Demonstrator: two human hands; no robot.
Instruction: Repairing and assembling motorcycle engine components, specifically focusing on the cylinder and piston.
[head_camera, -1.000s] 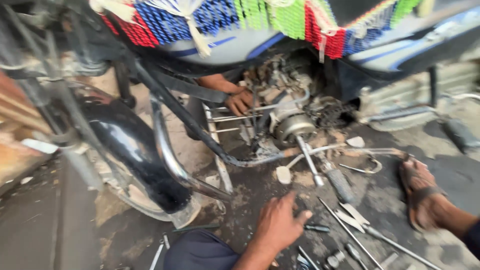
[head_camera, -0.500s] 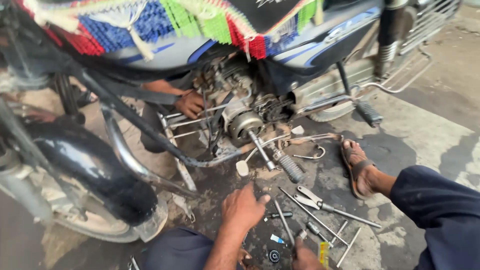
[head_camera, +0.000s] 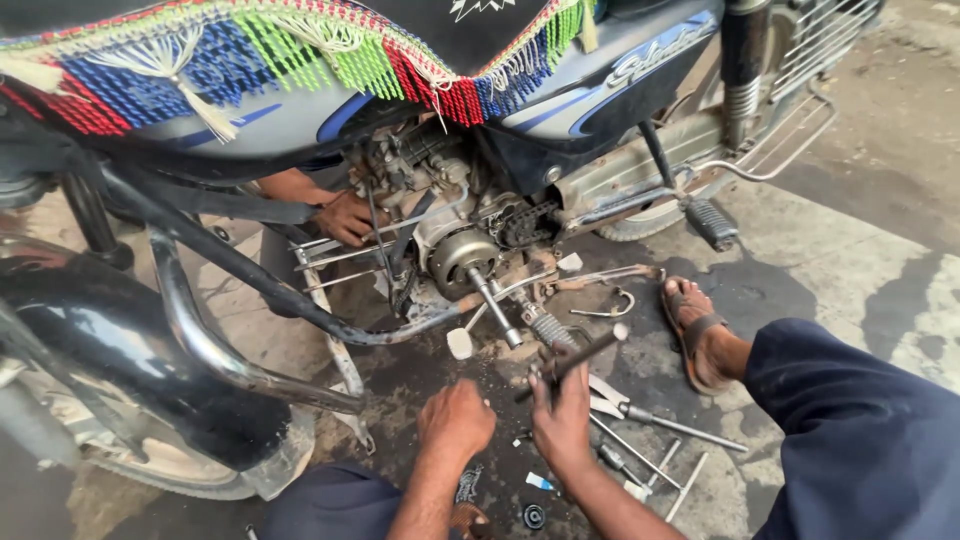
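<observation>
My right hand (head_camera: 562, 418) is shut on a dark rod-shaped tool (head_camera: 585, 352) that slants up to the right, just above the oily floor. My left hand (head_camera: 455, 420) rests knuckles-up on the ground beside it, fingers curled under; whether it holds anything is hidden. Both hands are below the motorcycle engine (head_camera: 462, 258), whose round cover has a metal shaft (head_camera: 497, 308) sticking out toward me. Behind the engine, another person's hand (head_camera: 345, 216) holds onto the frame bars.
Several loose tools (head_camera: 640, 425) lie on the floor right of my hands. My sandalled foot (head_camera: 700, 330) and blue trouser leg (head_camera: 860, 430) are at the right. A black front mudguard (head_camera: 110, 340) and chrome guard pipe (head_camera: 200, 335) stand to the left, under a fringed seat cover (head_camera: 300, 50).
My right hand has come into view and lifted the dark rod off the floor. My left hand has drawn back from the tools and curled, settling to the left.
</observation>
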